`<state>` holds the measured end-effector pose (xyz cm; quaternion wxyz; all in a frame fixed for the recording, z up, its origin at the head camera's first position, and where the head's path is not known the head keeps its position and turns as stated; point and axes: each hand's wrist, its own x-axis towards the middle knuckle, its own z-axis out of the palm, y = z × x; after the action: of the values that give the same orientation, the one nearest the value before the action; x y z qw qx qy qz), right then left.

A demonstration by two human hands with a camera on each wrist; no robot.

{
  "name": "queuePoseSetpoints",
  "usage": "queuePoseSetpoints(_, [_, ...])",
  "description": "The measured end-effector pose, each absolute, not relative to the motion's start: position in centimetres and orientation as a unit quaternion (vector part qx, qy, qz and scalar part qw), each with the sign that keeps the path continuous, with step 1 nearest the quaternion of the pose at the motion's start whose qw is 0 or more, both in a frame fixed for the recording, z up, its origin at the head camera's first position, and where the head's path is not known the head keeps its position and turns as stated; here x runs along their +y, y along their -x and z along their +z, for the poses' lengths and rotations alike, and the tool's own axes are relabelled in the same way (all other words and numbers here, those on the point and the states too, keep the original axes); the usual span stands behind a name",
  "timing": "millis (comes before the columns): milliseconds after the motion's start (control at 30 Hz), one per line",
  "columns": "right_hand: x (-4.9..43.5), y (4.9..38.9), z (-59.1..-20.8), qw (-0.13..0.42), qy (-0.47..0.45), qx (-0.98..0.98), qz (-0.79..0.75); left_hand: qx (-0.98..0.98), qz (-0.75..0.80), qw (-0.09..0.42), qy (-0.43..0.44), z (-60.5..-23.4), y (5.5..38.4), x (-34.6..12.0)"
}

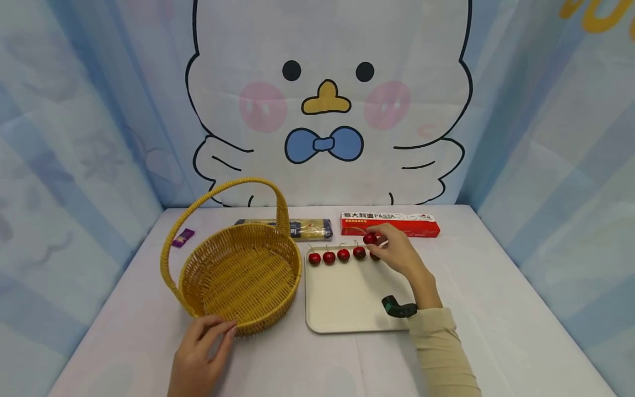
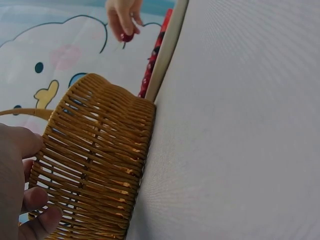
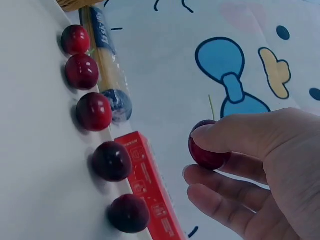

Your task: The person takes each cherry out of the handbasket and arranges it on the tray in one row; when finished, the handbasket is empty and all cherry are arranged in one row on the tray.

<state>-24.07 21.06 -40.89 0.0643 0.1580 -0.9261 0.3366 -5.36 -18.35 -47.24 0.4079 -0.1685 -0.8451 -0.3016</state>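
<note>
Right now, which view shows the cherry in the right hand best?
The right wrist view: the cherry fills it, pinched by the right hand. The head view shows it small; the left wrist view shows a distant red speck.

Fifth cherry on tray's far edge: mostly hidden behind right hand. Purple wrapper print too small to read.

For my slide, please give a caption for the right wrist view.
Right hand pinches a red cherry above five cherries lined along the white tray.
</note>
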Motion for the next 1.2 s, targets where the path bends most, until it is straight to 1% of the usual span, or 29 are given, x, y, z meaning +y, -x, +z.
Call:
queuePoseSetpoints(167, [22.6, 24.6, -41.8, 0.053, -0.109, -0.935, 0.333, -0.84, -0.301, 0.417, 0.171, -47.3, 5.4, -18.3])
queuePoseSetpoints(367, [24.2, 25.1, -43.1, 0.04, -0.061, -0.941, 0.33, -0.845, -0.303, 0.407, 0.168, -47.2, 5.4, -18.3])
queuePoseSetpoints(600, [25.2, 25.6, -44.5, 0.005, -0.016, -0.948, 0.318, -0.847, -0.308, 0.4, 0.165, -47.0, 5.3, -18.2])
queuePoseSetpoints(867, [25.6, 25.9, -45.3, -0.01, -0.001, -0.95, 0.312, -0.848, -0.311, 0.396, 0.166, -47.0, 5.2, -18.2])
queuePoseSetpoints(1100, [25.8, 25.9, -45.5, -0.008, -0.007, -0.95, 0.312, -0.842, -0.307, 0.409, 0.171, -47.1, 5.3, -18.2])
queuePoseSetpoints(1200, [26.0, 25.8, -45.4, -0.009, -0.009, -0.95, 0.311, -0.846, -0.305, 0.404, 0.167, -47.0, 5.3, -18.2])
